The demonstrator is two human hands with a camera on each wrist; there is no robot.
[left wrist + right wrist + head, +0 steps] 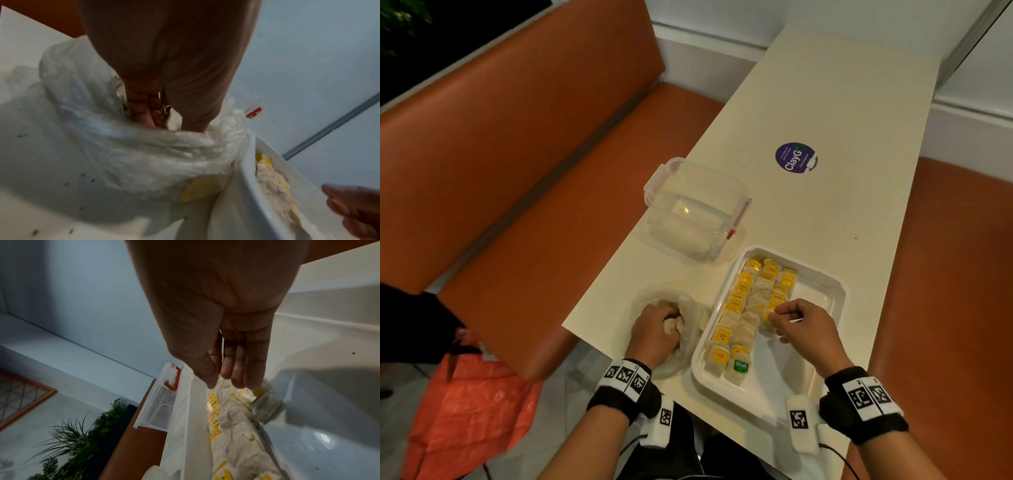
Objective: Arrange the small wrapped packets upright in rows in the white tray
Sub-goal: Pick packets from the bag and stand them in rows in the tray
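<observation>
Beside tray (822,284) edge: left grip (654,329) clutching bag (690,310); right grip (803,323) pinching packet (768,317).

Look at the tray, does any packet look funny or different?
One does. In the white tray, nearly every packet carries a yellow label, but the green-labelled packet at the near end stands out. The third row is also shorter, unfinished, where the right hand works.
</observation>
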